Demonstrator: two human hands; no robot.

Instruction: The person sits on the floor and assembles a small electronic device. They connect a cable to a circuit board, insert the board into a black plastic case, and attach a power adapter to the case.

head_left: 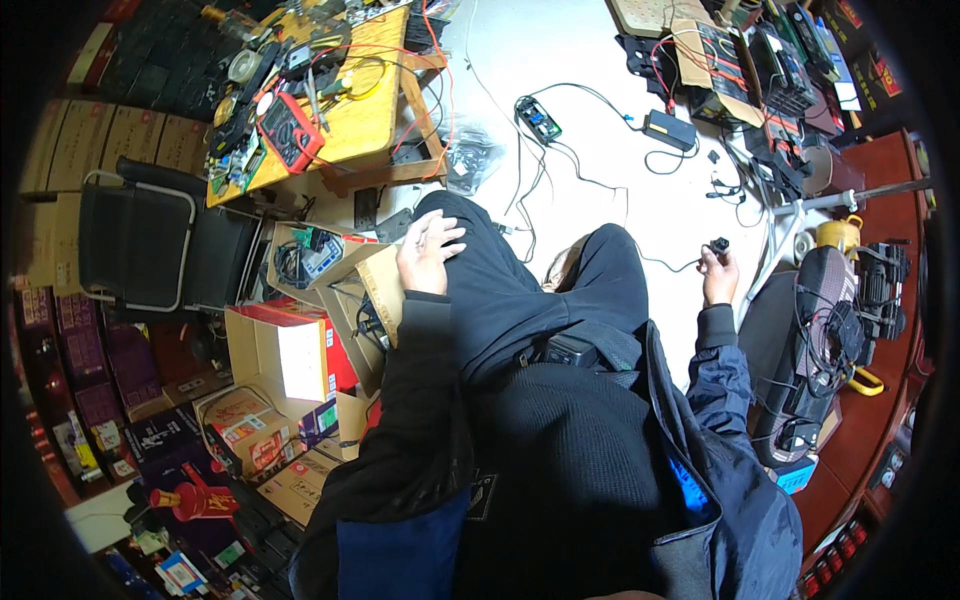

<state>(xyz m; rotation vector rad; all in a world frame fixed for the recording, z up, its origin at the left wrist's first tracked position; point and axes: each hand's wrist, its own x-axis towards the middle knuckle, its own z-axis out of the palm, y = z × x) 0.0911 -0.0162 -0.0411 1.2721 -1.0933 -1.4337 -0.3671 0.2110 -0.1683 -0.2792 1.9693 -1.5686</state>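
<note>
My right hand [719, 277] is out to the right over the pale floor. Its fingers pinch a small black plug [718, 245], and a thin black cable runs off to the left near it. My left hand [430, 250] lies by my left knee, its fingers apart and holding nothing. Ahead on the floor, a small device with an exposed green circuit board [539, 120] has black wires trailing from it. A cable links it toward a black power adapter [669, 131].
A wooden workbench [362, 112] at the far left carries a red multimeter [290, 133] and many tools. Below it are a black chair [135, 245] and opened cardboard boxes [275, 345]. On the right stand a white metal stand [790, 215] and a long dark case [822, 300] with coiled cable.
</note>
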